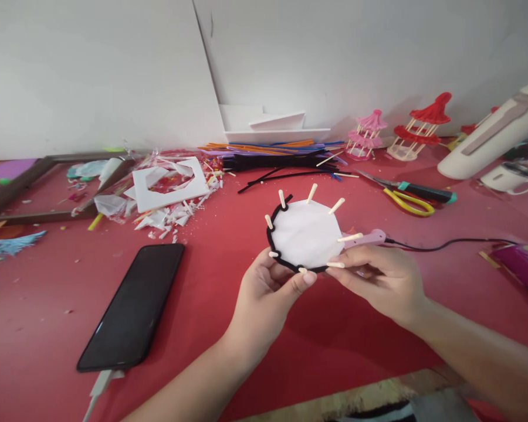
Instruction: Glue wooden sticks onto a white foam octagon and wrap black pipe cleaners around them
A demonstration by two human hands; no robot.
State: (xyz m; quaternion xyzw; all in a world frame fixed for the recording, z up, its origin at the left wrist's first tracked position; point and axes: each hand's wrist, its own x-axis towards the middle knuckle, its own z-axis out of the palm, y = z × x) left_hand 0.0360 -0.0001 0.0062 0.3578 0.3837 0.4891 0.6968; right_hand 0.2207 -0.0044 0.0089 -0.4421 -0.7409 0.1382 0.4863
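A white foam disc with several small wooden sticks poking out round its rim is held above the red table. A black pipe cleaner runs along the disc's left and lower edge. My left hand grips the disc from below, thumb pressed at the bottom edge. My right hand pinches the disc's lower right edge, fingers closed. A pink glue gun with a black cable lies just behind my right hand.
A black phone on a charging cable lies at left. White foam scraps, a pile of coloured pipe cleaners, scissors, pink and red small pagoda models and a white bottle lie beyond.
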